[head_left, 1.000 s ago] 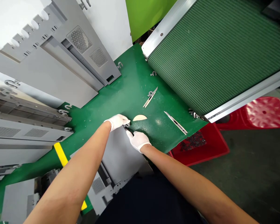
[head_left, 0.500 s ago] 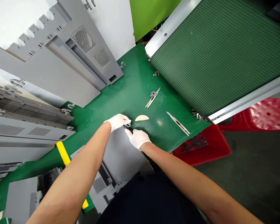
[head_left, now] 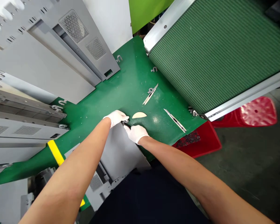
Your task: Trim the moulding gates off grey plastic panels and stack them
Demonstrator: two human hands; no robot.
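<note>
My left hand (head_left: 117, 118), in a white glove, pinches a small metal clip (head_left: 125, 121) at the far corner of a grey panel (head_left: 123, 149). Beside it my right hand (head_left: 136, 133), gloved too, has its fingers closed at the same corner and edge; what they grip is too small to make out. Just beyond my hands lies a cream half-round piece (head_left: 139, 115) on the green table mat (head_left: 107, 99). One thin knife (head_left: 150, 94) with a metal clip on it lies further off, and a second knife (head_left: 175, 120) lies to the right.
Grey panels (head_left: 44, 65) stand at the left with clips along them. A green ribbed conveyor (head_left: 219, 53) borders the table at the right. Below its corner sit a red bin (head_left: 210, 141) of small parts and a red stool (head_left: 259, 112). Yellow tape (head_left: 55, 152) crosses the mat.
The whole view has shifted slightly, so the surroundings appear further left and up. Both hands remain at the panel's corner, with the clip still between my left fingers.
</note>
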